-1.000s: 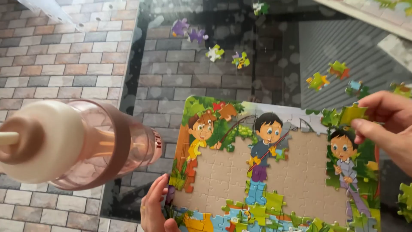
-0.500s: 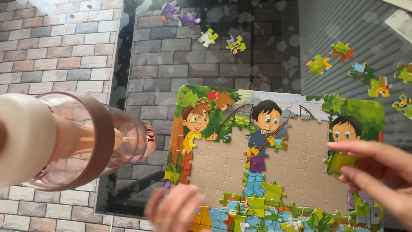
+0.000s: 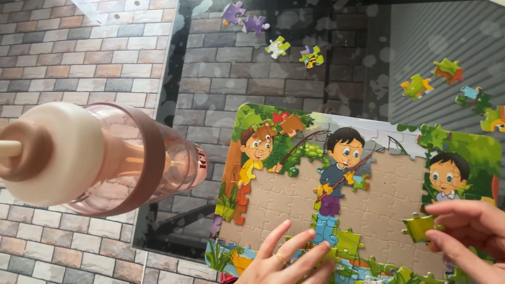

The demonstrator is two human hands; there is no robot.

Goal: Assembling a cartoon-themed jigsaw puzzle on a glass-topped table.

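Glossy dark glass table (image 3: 210, 94) over brick-patterned floor (image 3: 79, 58).

Bottle (image 3: 105, 158) left of puzzle board (image 3: 368, 205)

No packages, labels, signs or screens.

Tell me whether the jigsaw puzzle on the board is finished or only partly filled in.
Partly filled. The puzzle board shows a wide bare tan middle, loose pieces lie on the glass table, and the right hand holds a green piece.
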